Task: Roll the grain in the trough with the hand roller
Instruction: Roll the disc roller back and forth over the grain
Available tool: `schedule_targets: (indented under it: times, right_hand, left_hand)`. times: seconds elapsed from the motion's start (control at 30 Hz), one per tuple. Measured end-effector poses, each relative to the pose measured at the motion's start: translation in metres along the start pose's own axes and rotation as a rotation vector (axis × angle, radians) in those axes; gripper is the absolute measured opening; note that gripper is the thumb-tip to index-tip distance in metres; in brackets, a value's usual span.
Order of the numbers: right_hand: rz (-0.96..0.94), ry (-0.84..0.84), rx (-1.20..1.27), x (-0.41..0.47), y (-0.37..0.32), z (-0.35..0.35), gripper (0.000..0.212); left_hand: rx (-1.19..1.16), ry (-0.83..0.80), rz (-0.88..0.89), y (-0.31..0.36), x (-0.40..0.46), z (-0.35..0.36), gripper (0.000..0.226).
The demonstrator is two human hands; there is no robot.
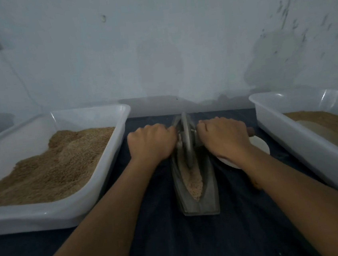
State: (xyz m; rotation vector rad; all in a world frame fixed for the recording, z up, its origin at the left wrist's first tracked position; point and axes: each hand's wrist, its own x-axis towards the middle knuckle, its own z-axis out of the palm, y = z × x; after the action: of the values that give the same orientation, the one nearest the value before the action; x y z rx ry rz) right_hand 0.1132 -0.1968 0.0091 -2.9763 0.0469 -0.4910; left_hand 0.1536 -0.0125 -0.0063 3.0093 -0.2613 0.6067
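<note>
Mid-roll: left hand [152,143] and right hand [224,135] are gripping the hand roller [187,138] handles at the trough [196,187] far end, needing a pull back through the grain [194,182].

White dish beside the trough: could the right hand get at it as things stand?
Probably yes, once freed. The right hand grips the roller handle, and the white dish lies just under and beside that wrist on the cloth, nothing covering it but the arm itself.
</note>
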Motion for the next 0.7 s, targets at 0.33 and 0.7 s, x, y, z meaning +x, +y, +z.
schedule_targets:
  times: [0.33,0.7]
  right_hand:
    - [-0.054,0.048,-0.038,0.007,0.001,0.001,0.053]
    - [-0.139,0.133,0.018,-0.045,0.0,-0.007,0.063]
  left_hand:
    - [0.085,0.019,0.154,-0.003,-0.012,-0.008,0.028]
    - [0.252,-0.008,0.255,-0.011,-0.061,-0.025,0.03]
